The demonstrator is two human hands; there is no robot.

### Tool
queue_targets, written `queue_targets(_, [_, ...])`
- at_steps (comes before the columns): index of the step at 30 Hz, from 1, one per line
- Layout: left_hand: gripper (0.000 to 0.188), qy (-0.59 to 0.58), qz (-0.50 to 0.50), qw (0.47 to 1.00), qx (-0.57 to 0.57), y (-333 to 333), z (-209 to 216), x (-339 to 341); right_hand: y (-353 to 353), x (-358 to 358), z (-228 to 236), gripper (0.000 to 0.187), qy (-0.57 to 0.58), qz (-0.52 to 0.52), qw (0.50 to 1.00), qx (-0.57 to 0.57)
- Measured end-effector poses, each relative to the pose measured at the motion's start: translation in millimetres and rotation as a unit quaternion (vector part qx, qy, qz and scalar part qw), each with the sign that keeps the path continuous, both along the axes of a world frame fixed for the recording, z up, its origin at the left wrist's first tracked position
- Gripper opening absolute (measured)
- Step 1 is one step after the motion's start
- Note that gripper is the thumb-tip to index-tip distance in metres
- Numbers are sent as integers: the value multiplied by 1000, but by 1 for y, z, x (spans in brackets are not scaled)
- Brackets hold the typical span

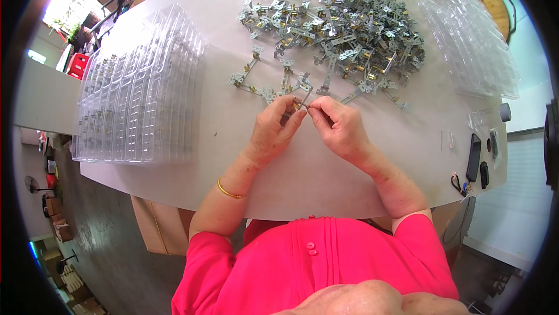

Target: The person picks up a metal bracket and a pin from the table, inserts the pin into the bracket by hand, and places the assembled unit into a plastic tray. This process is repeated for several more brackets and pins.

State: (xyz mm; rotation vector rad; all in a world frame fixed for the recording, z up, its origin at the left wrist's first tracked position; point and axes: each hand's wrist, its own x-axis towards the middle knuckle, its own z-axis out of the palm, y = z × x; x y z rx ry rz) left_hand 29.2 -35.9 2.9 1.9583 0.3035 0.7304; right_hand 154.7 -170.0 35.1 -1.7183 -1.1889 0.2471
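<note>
Both hands meet over the middle of the table, just in front of the loose metal parts. My left hand is closed on a small metal bracket with a brass-coloured piece on it. My right hand pinches at the same bracket from the other side, thumb and forefinger together. Several similar metal brackets lie just beyond my left hand. Behind them spreads a big heap of silver brackets with brass-coloured bits. The fingers partly cover the held piece.
A tall stack of clear plastic trays stands at the left, with parts in some compartments. More clear trays lie at the far right. Near the right edge are a phone, a small black object and small pliers.
</note>
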Motion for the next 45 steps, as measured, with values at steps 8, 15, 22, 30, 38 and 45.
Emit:
queue_targets(8, [25, -24, 17, 996, 86, -3, -4, 2, 0, 1, 0, 5, -14, 22, 1000, 7])
queue_targets(15, [24, -18, 19, 995, 99, -1, -6, 3, 1, 3, -6, 5, 5, 24, 999, 22])
queue_targets(22, [15, 15, 37, 999, 18, 0, 14, -1, -4, 17, 5, 6, 47, -52, 997, 23])
queue_targets(30, [18, 122, -41, 990, 65, -1, 16, -5, -6, 16, -4, 6, 156, -3, 983, 99])
queue_targets(38, [20, 117, -41, 984, 128, -9, 11, -5, -32, -5, -38, 8, 35, 180, 982, 49])
queue_targets(45, [21, 131, 21, 960, 247, -12, 12, -4, -25, -3, -34, 9, 27, 209, 976, 57])
